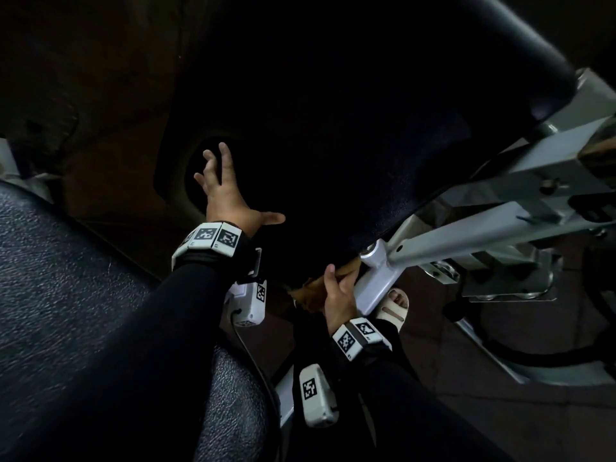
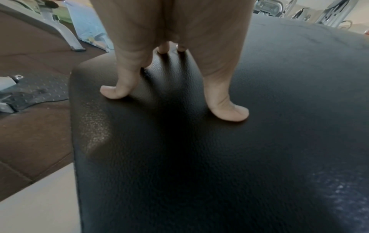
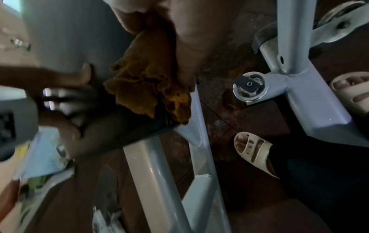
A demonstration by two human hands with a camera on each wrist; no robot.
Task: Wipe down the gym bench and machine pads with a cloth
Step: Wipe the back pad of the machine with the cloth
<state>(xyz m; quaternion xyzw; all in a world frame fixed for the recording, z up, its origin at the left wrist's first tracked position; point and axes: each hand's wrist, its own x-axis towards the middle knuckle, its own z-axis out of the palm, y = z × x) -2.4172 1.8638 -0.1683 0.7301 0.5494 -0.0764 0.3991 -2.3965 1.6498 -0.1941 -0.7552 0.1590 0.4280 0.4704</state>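
Note:
A black padded bench pad (image 1: 350,145) fills the middle of the head view. My left hand (image 1: 226,191) lies spread on it, and its fingertips (image 2: 111,93) press the leather (image 2: 199,157) with straight fingers. My right hand (image 1: 336,295) grips a crumpled orange-brown cloth (image 1: 313,291) at the pad's near lower edge, beside the grey frame. In the right wrist view the cloth (image 3: 147,88) is bunched against the pad's black edge (image 3: 127,130), held between the thumb and the fingers (image 3: 185,52).
A grey metal frame (image 1: 466,228) with an adjustment knob (image 3: 249,85) runs under the pad to the right. A second textured pad (image 1: 66,295) sits at the lower left. My sandalled feet (image 3: 253,151) stand on the brown floor (image 2: 30,141) by the frame's legs.

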